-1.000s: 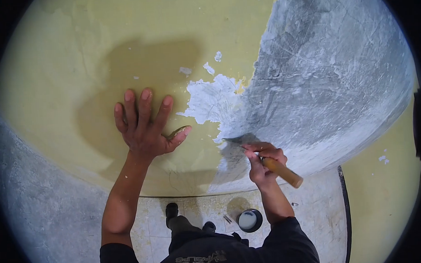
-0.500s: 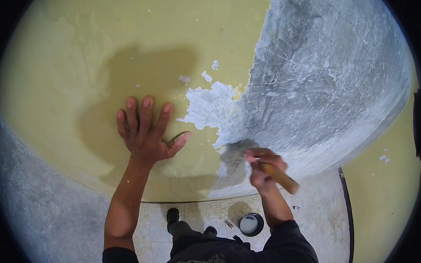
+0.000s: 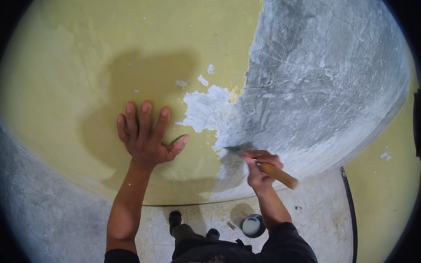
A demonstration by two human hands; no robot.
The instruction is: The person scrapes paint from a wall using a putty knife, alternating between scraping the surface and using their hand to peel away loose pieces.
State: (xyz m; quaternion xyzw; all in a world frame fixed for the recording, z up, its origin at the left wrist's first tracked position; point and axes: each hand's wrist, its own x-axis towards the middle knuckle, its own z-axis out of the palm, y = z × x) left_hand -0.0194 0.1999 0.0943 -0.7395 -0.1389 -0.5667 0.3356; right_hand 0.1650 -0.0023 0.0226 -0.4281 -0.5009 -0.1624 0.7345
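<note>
My left hand (image 3: 146,138) lies flat on the yellow paint (image 3: 102,89) of the wall, fingers spread and nothing held. In my right hand (image 3: 263,168) is a scraper (image 3: 279,175) with a wooden handle, which points down to the right. Its dark blade reaches up-left to the ragged lower edge of the paint, beside a pale stripped patch (image 3: 207,108). The blade tip is partly blurred, so exact contact is hard to make out. Bare grey plaster (image 3: 311,81) covers the wall on the right.
Below the wall, a dark bucket (image 3: 253,226) with whitish contents stands on the tiled floor (image 3: 311,220), near a thin tool (image 3: 231,226). Paint crumbs lie along the wall's foot. My shoes (image 3: 175,218) are close to it. Another yellow surface (image 3: 379,195) is at right.
The scraper blade now shows more clearly, close to the paint edge; my right hand has shifted slightly. My left hand stays on the same spot while the whole view has shifted a little.
</note>
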